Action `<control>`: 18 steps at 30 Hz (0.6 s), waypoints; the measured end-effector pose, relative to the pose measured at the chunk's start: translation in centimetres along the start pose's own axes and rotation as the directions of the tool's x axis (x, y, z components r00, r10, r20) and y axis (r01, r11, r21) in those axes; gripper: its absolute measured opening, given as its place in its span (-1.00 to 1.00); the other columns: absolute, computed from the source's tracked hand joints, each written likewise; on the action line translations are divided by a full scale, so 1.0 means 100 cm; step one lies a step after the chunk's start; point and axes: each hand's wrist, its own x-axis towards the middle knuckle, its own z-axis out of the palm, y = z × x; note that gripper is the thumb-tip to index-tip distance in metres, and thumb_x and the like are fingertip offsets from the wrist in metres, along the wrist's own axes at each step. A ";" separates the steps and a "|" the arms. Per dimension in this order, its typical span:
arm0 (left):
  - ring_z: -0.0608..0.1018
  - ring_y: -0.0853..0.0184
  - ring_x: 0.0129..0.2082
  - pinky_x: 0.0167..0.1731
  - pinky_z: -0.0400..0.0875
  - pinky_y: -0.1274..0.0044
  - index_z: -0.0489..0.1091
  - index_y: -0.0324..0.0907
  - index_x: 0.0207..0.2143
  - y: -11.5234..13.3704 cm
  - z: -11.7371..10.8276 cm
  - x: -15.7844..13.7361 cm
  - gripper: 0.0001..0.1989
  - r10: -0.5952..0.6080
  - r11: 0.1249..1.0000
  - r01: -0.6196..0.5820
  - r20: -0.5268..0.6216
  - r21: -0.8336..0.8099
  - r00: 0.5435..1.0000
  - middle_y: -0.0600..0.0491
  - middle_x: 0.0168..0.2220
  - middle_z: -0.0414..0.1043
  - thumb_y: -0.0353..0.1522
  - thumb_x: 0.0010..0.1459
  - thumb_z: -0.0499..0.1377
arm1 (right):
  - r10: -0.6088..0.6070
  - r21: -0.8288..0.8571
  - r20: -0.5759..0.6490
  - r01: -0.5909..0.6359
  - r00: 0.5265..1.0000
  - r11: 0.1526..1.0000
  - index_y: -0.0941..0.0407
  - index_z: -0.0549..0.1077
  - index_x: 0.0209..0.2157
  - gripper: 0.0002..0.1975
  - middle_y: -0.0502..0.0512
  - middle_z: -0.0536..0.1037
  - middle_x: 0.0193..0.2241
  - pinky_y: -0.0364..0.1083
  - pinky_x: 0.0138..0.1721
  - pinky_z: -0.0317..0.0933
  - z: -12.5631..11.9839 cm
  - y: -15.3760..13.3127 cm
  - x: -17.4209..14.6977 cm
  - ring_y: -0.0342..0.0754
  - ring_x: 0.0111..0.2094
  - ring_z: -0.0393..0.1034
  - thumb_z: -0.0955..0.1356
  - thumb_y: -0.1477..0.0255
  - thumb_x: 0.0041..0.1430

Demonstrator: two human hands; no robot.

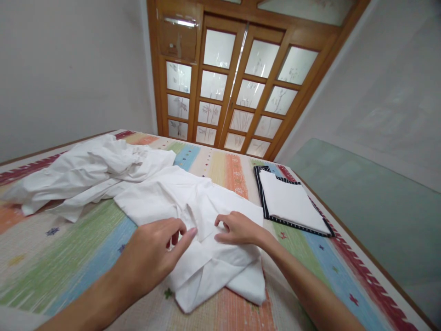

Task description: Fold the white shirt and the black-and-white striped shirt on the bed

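A white shirt (230, 202) lies spread and wrinkled in front of me, its near part layered in loose folds. Over its left side hovers my left hand (156, 248), fingers curved and thumb held apart, with no cloth visible between them. My right hand (237, 228) is at the shirt's middle right, thumb and index finger bent with a gap between them; its fingertips are at the cloth, but I cannot tell whether they press on it. A collar or placket edge (190, 214) shows between the two hands.
More crumpled white clothing (99, 165) lies at the left, meeting the shirt. A neatly folded white garment with black striped trim (292, 200) rests at the right. Everything lies on a colourful striped cloth (86, 250). Beyond stand wooden glazed doors (230, 87), with walls on both sides.
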 end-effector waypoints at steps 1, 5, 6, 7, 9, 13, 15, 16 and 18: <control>0.51 0.27 -0.43 -0.32 0.43 0.42 0.45 -0.18 -0.38 -0.004 0.011 0.005 -0.67 -0.012 0.999 0.007 0.115 0.048 0.993 0.05 -0.45 0.45 -0.11 0.22 0.11 | 0.009 -0.018 0.032 -0.009 0.999 1.000 0.10 0.47 -0.05 -0.54 0.10 0.57 -0.41 -0.11 -0.31 0.12 -0.001 0.000 0.000 0.06 -0.30 0.45 0.42 0.17 0.04; 0.47 -0.01 -0.03 -0.04 0.39 0.24 0.43 -0.24 -0.11 -0.020 0.049 0.000 -0.55 -0.070 0.980 -0.002 0.353 0.201 0.933 -0.17 -0.07 0.44 -0.15 0.01 0.27 | 0.055 -0.119 0.086 -0.045 0.995 0.992 0.10 0.40 0.03 -0.25 0.26 0.57 -0.26 -0.07 -0.31 0.18 0.000 0.000 0.005 0.19 -0.22 0.46 0.44 -0.07 -0.12; 0.42 -0.05 0.05 0.03 0.35 0.21 0.40 -0.26 -0.04 -0.024 0.055 -0.003 -0.50 -0.074 0.975 -0.009 0.363 0.220 0.929 -0.21 0.01 0.40 -0.18 0.01 0.27 | 0.068 -0.141 0.091 -0.055 0.993 0.988 0.10 0.41 0.01 -0.25 0.28 0.57 -0.25 -0.06 -0.30 0.20 0.001 0.000 0.006 0.20 -0.22 0.46 0.43 -0.09 -0.12; 0.34 -0.07 0.14 0.09 0.30 0.20 0.36 -0.28 0.04 -0.027 0.060 -0.006 -0.45 -0.071 0.973 -0.018 0.372 0.231 0.926 -0.24 0.09 0.34 -0.19 0.02 0.25 | 0.083 -0.163 0.096 -0.066 0.992 0.984 0.11 0.42 -0.02 -0.26 0.29 0.57 -0.24 -0.05 -0.30 0.21 0.000 -0.001 0.006 0.21 -0.22 0.47 0.43 -0.10 -0.12; 0.14 -0.08 0.28 0.18 0.19 0.19 0.24 -0.30 0.17 -0.033 0.065 -0.007 -0.37 -0.044 0.971 -0.056 0.404 0.231 0.914 -0.24 0.25 0.16 -0.20 0.09 0.17 | 0.114 -0.203 0.107 -0.090 0.988 0.975 0.13 0.45 -0.08 -0.30 0.31 0.58 -0.25 -0.03 -0.29 0.24 -0.002 -0.004 0.005 0.23 -0.23 0.48 0.41 -0.11 -0.10; 0.01 -0.01 0.34 0.23 0.12 0.24 0.05 -0.27 0.30 -0.048 0.067 0.011 -0.35 0.014 0.967 -0.137 0.495 0.213 0.869 -0.12 0.36 -0.10 -0.24 0.18 0.04 | 0.179 -0.276 0.124 -0.139 0.976 0.951 0.19 0.46 -0.10 -0.39 0.38 0.57 -0.22 0.00 -0.27 0.28 -0.004 -0.011 -0.003 0.24 -0.20 0.50 0.42 0.00 -0.01; 0.04 0.02 0.33 0.23 0.10 0.27 0.01 -0.23 0.32 -0.057 0.067 0.027 -0.35 0.053 0.961 -0.184 0.516 0.207 0.855 -0.08 0.37 -0.13 -0.27 0.20 0.01 | 0.205 -0.287 0.122 -0.163 0.971 0.944 0.23 0.46 -0.08 -0.44 0.42 0.57 -0.20 0.00 -0.27 0.29 -0.003 -0.013 -0.007 0.25 -0.19 0.50 0.42 0.09 0.03; 0.05 0.04 0.33 0.23 0.10 0.29 0.00 -0.20 0.32 -0.061 0.067 0.036 -0.36 0.079 0.956 -0.212 0.523 0.200 0.849 -0.07 0.36 -0.11 -0.27 0.20 0.00 | 0.212 -0.280 0.110 -0.175 0.971 0.944 0.24 0.47 -0.09 -0.48 0.43 0.56 -0.20 0.00 -0.27 0.29 -0.003 -0.013 -0.010 0.25 -0.19 0.50 0.41 0.13 0.06; 0.06 0.08 0.33 0.24 0.09 0.31 0.02 -0.17 0.31 -0.071 0.068 0.052 -0.37 0.135 0.946 -0.268 0.528 0.185 0.838 -0.04 0.35 -0.05 -0.29 0.19 0.01 | 0.200 -0.217 0.037 -0.188 0.979 0.958 0.24 0.48 -0.12 -0.59 0.40 0.57 -0.24 0.00 -0.26 0.29 -0.004 -0.016 -0.015 0.21 -0.20 0.50 0.38 0.22 0.13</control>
